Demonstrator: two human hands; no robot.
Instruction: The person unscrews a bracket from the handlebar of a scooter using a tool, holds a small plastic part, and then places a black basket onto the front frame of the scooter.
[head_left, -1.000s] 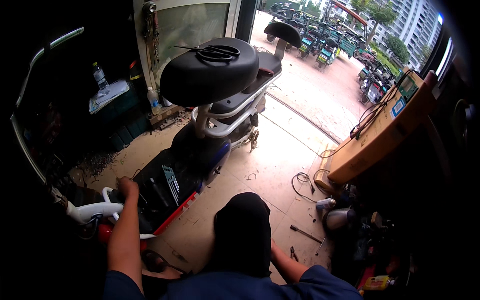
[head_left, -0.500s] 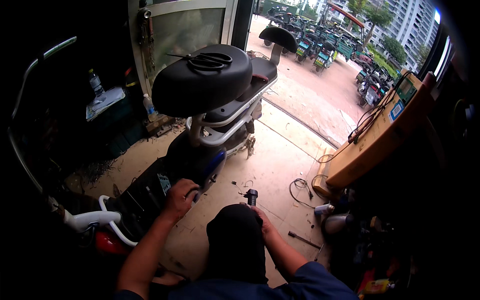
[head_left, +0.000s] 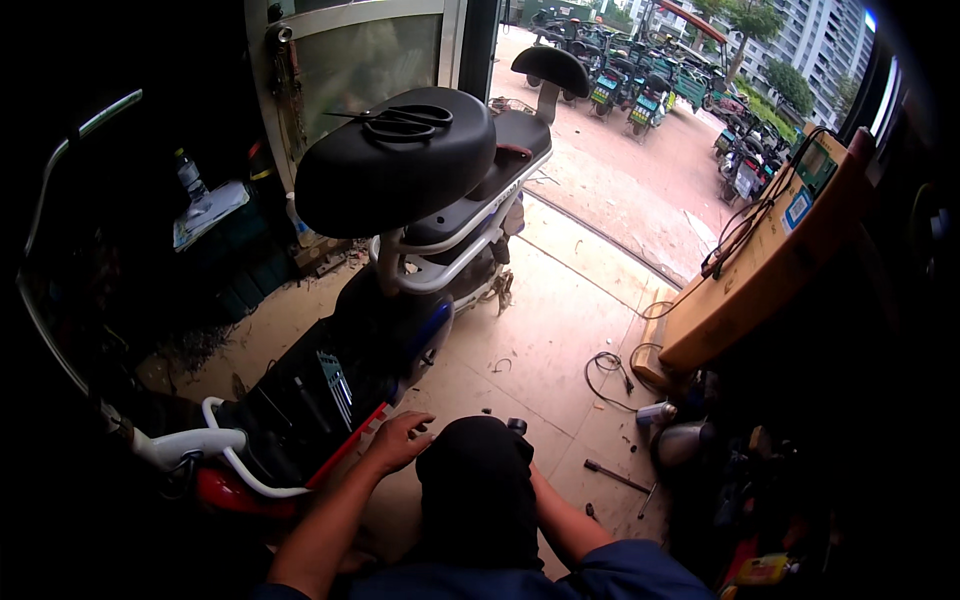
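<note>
My left hand (head_left: 398,442) hangs just left of my knee, beside the scooter's red lower edge (head_left: 352,440). Its fingers are loosely spread and nothing shows in them. My right forearm (head_left: 565,510) runs up behind my dark-trousered knee (head_left: 475,480), which hides the hand. The end of a black cylindrical tool (head_left: 517,426) peeks out past that knee; whether the hand grips it is hidden. On the scooter's footboard lies a teal holder with slim metal rods (head_left: 338,388), with a dark rod-like tool (head_left: 310,395) next to it.
Black-handled scissors (head_left: 405,122) rest on the scooter's seat (head_left: 400,185). To the right, a T-handled wrench (head_left: 618,475), a spray can (head_left: 655,412) and a looped cable (head_left: 605,375) lie on the floor. A tall orange-brown cabinet (head_left: 745,285) stands by the doorway; parked scooters (head_left: 640,95) are outside.
My left hand has drawn back from the scooter's side toward my knee, its fingers loosening. My right hand, holding the black tool beyond the knee before, has dropped out of sight behind it.
</note>
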